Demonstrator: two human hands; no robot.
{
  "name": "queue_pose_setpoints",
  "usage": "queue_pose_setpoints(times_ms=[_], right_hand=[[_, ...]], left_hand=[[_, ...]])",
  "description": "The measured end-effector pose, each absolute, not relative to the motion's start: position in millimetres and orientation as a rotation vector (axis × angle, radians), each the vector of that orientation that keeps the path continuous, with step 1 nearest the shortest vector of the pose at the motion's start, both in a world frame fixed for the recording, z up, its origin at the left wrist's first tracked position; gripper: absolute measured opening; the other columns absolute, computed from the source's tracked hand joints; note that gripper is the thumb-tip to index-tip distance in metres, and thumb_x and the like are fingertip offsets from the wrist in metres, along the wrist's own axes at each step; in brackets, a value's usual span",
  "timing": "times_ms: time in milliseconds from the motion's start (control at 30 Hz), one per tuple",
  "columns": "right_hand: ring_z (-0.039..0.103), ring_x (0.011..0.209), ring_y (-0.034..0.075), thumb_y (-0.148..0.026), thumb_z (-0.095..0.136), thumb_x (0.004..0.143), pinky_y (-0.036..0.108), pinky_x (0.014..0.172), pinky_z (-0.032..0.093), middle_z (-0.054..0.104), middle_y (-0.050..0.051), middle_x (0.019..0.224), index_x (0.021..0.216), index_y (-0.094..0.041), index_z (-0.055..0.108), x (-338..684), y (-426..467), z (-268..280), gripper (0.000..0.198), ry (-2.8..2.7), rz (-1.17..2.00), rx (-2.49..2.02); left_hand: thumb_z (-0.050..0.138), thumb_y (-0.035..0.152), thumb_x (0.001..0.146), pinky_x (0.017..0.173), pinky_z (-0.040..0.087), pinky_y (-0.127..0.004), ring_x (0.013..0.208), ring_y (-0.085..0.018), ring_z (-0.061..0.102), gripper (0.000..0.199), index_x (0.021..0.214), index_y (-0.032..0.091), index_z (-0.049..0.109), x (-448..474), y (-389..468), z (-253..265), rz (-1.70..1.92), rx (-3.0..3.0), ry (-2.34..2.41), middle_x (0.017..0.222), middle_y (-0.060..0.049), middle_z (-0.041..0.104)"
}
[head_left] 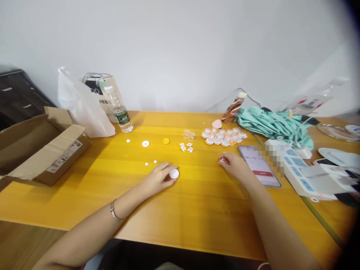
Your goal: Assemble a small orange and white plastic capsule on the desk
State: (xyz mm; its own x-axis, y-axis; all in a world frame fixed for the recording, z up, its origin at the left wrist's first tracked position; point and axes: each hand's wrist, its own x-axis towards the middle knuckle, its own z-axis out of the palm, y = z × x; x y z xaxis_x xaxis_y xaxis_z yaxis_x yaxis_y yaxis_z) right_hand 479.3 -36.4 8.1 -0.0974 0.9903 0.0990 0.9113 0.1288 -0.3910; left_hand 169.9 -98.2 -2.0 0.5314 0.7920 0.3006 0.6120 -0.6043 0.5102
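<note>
Between the thumb and fingers of my left hand (161,179) is a small round white cup-like part (174,173), its hollow side facing up. My right hand (233,165) pinches a small white piece (222,160) beside the phone; most of that piece is hidden by the fingers. Beyond my hands lie several white openwork pieces (186,147), a few clear rings (189,134), a yellow round part (165,141) and a white disc with a hole (145,143). Tiny white discs (155,161) rest just past my left hand.
Many clear and orange round pieces (222,135) cluster near a brown drink bottle (233,108). A phone (260,167) showing a timer and a white power strip (298,170) are at right, with teal cloth (277,125) behind. At left stand a cardboard box (42,150), white bag (84,112) and water bottle (119,112).
</note>
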Motion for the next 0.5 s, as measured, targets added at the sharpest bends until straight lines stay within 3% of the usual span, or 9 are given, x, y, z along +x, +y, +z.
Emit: queue_pose_setpoints(times_ms=[300, 500], right_hand=[[0.054, 0.063, 0.015, -0.014, 0.050, 0.072, 0.024, 0.058, 0.038, 0.059, 0.004, 0.071, 0.069, -0.017, 0.059, 453, -46, 9, 0.010, -2.173, 0.326, -1.786], [0.053, 0.060, 0.013, -0.019, 0.052, 0.073, 0.023, 0.056, 0.038, 0.057, 0.002, 0.069, 0.067, -0.017, 0.054, 444, -49, 8, 0.007, -2.154, 0.447, -1.702]], left_hand=[[0.062, 0.039, 0.077, 0.088, 0.044, -0.035, 0.098, -0.021, 0.054, 0.050, 0.122, 0.021, 0.049, 172, -101, 1, 0.773, 2.340, 1.145, 0.108, -0.008, 0.056], [0.049, 0.031, 0.086, 0.090, 0.043, -0.033, 0.098, -0.018, 0.055, 0.028, 0.111, 0.019, 0.055, 176, -74, 9, 0.927, 2.350, 1.196, 0.104, -0.008, 0.057]])
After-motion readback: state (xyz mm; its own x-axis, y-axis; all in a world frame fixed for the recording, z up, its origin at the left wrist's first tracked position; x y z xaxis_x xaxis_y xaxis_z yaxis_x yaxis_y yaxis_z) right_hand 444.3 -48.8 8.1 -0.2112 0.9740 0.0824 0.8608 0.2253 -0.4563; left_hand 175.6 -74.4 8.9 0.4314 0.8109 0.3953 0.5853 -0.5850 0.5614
